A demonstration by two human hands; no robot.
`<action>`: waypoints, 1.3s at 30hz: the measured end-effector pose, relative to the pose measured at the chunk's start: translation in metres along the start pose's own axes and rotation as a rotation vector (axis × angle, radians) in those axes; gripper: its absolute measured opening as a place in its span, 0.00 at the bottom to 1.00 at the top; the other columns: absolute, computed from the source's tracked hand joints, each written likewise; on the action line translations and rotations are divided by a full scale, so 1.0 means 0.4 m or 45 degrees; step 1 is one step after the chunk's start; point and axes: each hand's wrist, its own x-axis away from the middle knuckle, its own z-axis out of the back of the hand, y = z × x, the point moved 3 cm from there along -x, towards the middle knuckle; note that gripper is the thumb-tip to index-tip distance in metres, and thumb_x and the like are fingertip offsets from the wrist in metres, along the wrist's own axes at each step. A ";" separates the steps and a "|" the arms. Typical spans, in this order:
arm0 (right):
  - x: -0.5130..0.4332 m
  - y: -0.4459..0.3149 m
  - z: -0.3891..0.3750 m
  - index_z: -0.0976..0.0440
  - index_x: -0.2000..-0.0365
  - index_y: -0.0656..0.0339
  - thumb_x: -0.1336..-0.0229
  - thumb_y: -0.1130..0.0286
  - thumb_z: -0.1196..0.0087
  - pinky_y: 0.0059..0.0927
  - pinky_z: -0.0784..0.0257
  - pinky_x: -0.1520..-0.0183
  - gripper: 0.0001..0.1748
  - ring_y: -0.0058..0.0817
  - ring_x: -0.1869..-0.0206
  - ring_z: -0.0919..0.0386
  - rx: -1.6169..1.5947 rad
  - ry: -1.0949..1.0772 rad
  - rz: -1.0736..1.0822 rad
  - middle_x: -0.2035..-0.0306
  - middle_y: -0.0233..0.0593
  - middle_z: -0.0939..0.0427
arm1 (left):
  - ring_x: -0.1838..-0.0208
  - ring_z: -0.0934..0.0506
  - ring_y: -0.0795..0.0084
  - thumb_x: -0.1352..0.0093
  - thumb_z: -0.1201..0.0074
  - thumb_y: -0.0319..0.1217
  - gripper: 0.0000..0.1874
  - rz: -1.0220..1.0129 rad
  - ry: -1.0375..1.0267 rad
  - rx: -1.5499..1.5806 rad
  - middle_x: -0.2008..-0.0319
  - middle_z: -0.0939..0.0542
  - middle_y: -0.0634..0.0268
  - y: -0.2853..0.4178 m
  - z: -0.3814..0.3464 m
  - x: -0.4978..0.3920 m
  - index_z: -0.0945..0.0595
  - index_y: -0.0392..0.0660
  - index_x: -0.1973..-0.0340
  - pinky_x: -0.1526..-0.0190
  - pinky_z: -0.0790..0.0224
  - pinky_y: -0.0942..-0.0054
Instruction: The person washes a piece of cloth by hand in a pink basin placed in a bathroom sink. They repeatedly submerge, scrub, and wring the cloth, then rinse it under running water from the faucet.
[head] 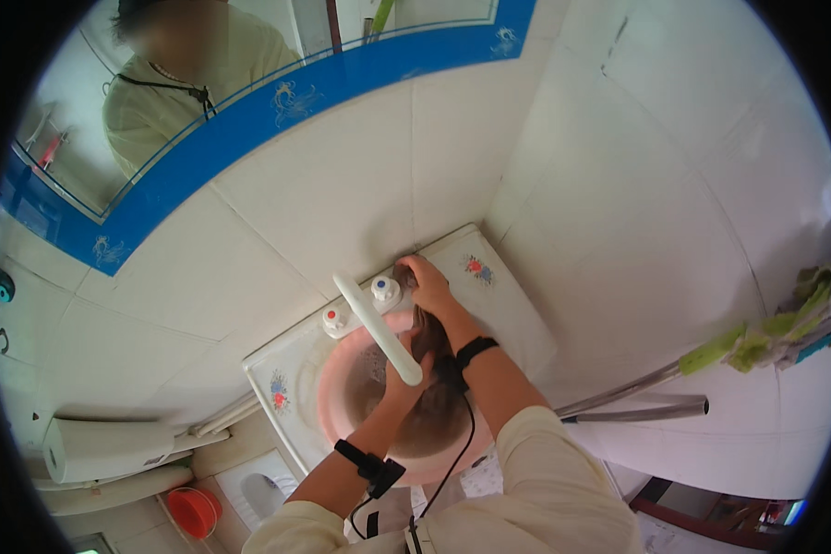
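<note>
A pink plastic basin (330, 408) with murky brownish water sits in a white washbasin (481, 253) decorated with flowers. My right hand (431, 282) grips one end of a wet dark brown cloth (429, 338) at the basin's back rim, beside the blue-marked tap knob (385, 289). Lower down, inside the basin, my left hand (407, 377) holds the same cloth; the spout covers part of this hand. The white faucet spout (379, 331) reaches over the basin. How far the cloth goes under the water is hidden.
Left of the blue-marked knob is a red-marked tap knob (332, 318). A blue-framed mirror (249, 131) hangs above. Metal poles (623, 391) lean at the right. A red bucket (194, 512) and a squat toilet (260, 488) are at lower left. Cables hang from my wrist straps (370, 467).
</note>
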 end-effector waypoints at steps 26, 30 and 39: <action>0.525 -0.060 0.330 0.27 0.53 0.60 0.42 0.61 0.53 0.47 0.32 0.46 0.20 0.53 0.51 0.25 0.315 0.095 -1.046 0.55 0.53 0.21 | 0.54 0.22 0.59 0.44 0.41 0.23 0.25 0.097 -0.651 -0.062 0.57 0.20 0.58 0.175 -0.001 0.180 0.21 0.48 0.49 0.51 0.29 0.63; 0.637 -0.142 0.327 0.30 0.53 0.63 0.43 0.67 0.52 0.46 0.32 0.47 0.18 0.54 0.50 0.26 0.182 0.259 -1.096 0.54 0.54 0.22 | 0.55 0.20 0.63 0.44 0.42 0.19 0.26 -0.145 -0.588 -0.135 0.54 0.20 0.59 0.195 0.026 0.240 0.21 0.48 0.48 0.53 0.26 0.67; 0.535 -0.415 0.279 0.31 0.55 0.65 0.53 0.85 0.59 0.32 0.31 0.50 0.21 0.40 0.57 0.26 -0.155 0.249 -0.341 0.61 0.46 0.26 | 0.54 0.22 0.64 0.47 0.38 0.20 0.32 0.183 -0.146 0.078 0.58 0.21 0.56 0.182 0.172 0.356 0.26 0.45 0.45 0.52 0.29 0.68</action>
